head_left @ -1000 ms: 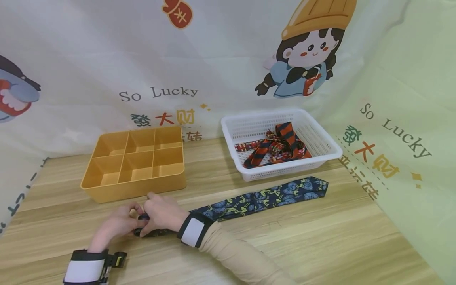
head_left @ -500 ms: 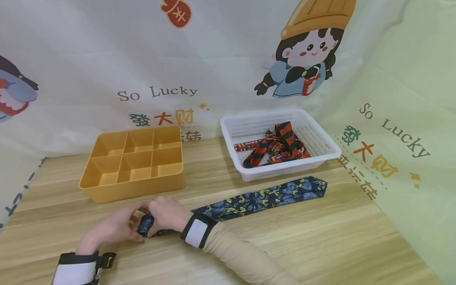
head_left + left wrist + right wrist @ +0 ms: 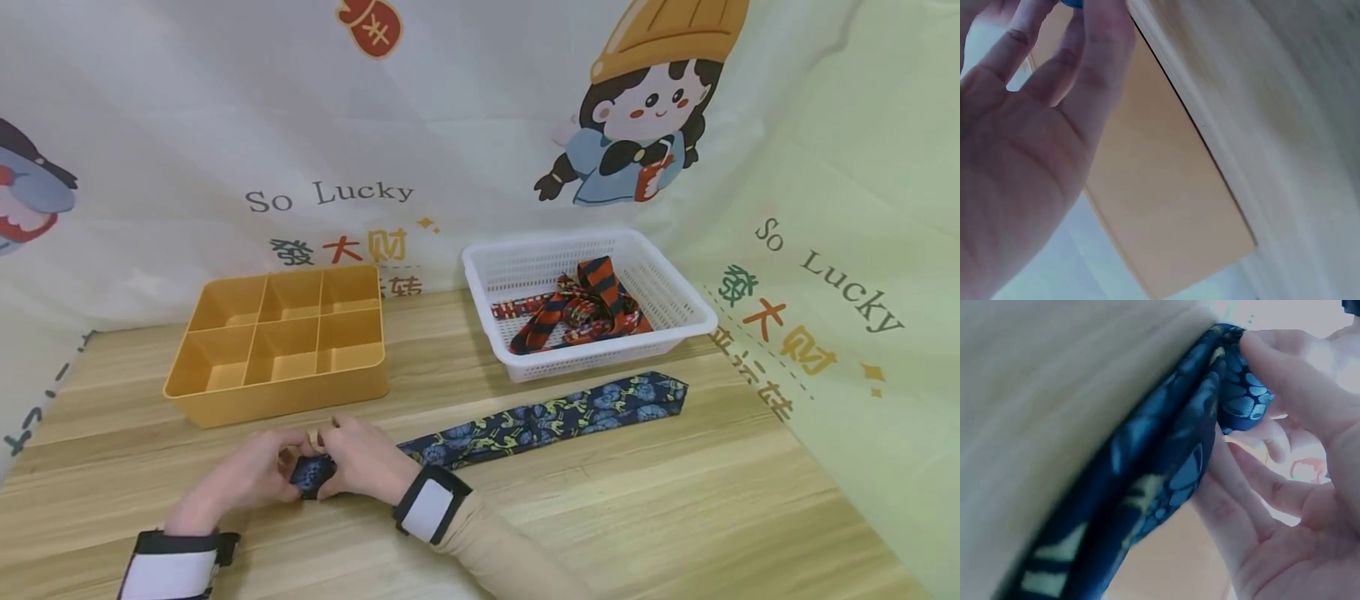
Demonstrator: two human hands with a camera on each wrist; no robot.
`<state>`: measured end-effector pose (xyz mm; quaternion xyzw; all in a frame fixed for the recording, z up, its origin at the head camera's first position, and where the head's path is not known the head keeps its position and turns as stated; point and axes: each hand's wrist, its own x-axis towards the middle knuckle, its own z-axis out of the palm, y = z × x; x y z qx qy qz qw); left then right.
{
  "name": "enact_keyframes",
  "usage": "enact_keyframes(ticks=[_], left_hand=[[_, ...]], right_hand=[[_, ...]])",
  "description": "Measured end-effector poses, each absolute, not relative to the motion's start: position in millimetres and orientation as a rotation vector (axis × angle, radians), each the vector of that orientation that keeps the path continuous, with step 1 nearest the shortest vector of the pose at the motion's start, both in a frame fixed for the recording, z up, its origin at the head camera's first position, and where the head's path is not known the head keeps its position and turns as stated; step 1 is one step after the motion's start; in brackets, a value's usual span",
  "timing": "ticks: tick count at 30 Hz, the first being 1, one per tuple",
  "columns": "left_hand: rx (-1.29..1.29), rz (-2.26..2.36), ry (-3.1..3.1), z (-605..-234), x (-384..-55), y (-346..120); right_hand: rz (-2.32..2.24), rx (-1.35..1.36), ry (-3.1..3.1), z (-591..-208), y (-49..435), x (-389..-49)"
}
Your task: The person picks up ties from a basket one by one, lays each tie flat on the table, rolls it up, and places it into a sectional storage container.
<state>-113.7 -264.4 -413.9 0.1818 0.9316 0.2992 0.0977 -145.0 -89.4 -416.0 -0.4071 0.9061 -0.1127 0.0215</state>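
Observation:
A navy necktie (image 3: 540, 425) with blue and yellow patterning lies across the table, its wide pointed end toward the right. Its left end is a small roll (image 3: 312, 475) between both hands. My left hand (image 3: 243, 473) pinches the roll from the left side. From the right, my right hand (image 3: 371, 460) holds the same roll, the thumb on its near side. In the right wrist view the rolled part (image 3: 1244, 394) sits between the fingertips, and the folded tie (image 3: 1141, 469) runs away from it. Only a sliver of blue shows past the fingers (image 3: 1107, 50) in the left wrist view.
Behind the hands stands an orange-yellow box (image 3: 277, 400) with several compartments. A white plastic basket (image 3: 615, 354) at the back right holds red patterned and orange-and-navy striped ties (image 3: 600, 292). A printed cloth (image 3: 465, 125) hangs behind the wooden table (image 3: 637, 508).
Both hands have worked at the tie's left end, shifting slightly to the right. More of the blue roll shows between them now. The tie's right end has hardly moved.

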Motion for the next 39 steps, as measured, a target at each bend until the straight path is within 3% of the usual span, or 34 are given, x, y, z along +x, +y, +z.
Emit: enact_keyframes(ticks=[7,22,39], left_hand=[[0.521,0.848,2.77,-412,-115,-253],[0.667,0.908,2.741,-413,-114,-261],[0.602,0.923,2.75,-415,-116,-250]], right_hand=[[-0.296,-1.289,2.842,-414,-89,-144],[-0.328,-1.089,2.833,-417,-91,-142],[-0.22,-1.085,2.865,-410,-87,-139]])
